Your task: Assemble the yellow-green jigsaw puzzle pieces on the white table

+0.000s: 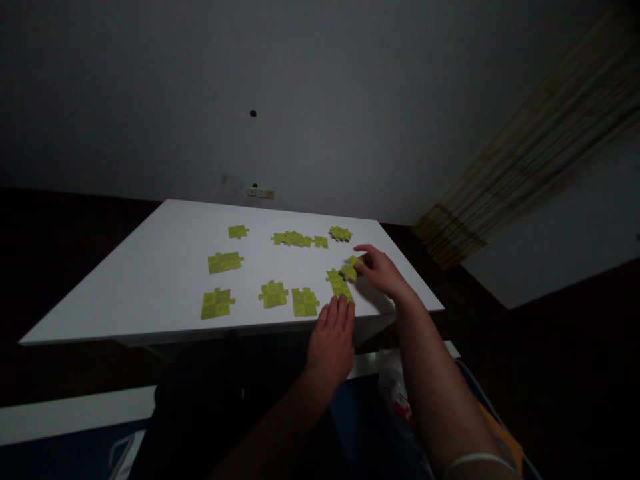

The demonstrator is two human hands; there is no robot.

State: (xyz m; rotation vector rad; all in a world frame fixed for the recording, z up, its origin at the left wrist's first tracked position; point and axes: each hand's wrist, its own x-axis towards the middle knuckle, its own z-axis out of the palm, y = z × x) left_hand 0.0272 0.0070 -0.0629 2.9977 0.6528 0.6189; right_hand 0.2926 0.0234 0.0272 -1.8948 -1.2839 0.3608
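Note:
My right hand pinches a yellow-green puzzle piece between thumb and fingers, just above the right part of the white table. Below and left of that piece lies a joined strip of puzzle pieces. At the table's front edge my left hand lies flat, its fingertips touching the strip's lower end and its fingers stretched out. Just left of the strip is a joined block, with another block beside it.
Further left lie joined pieces, a second group and a small one. Toward the back are a loose pile, a single piece and a stack. A plastic bag sits below the front edge.

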